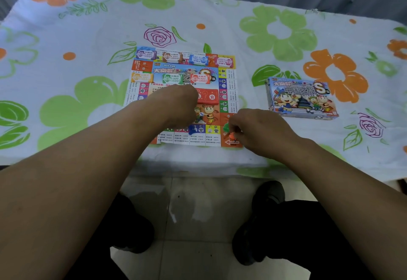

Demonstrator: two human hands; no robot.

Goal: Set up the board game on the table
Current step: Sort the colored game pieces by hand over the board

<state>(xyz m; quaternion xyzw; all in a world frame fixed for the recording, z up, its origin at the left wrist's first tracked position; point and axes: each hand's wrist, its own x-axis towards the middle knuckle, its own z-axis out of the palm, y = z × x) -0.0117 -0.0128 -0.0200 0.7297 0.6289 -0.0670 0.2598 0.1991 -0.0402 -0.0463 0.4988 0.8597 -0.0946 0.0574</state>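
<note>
The paper game board (229, 94) lies flat near the table's front edge. Several stacks of play money (146, 54) sit along its far side and centre, and a red card deck (209, 96) lies in the middle. My left hand (178, 105) hovers over the board's centre with its fingers curled down; what they hold is hidden. My right hand (257, 129) is at the board's near right corner, pinching a small orange pawn (232, 135). A green pawn (226, 127) stands just beside it, and a blue pawn (193, 131) stands on the bottom row.
The game box (301, 98) lies on the table to the right of the board. A floral tablecloth (88, 37) covers the table. Below the front edge are a tiled floor and my dark shoes (269, 194).
</note>
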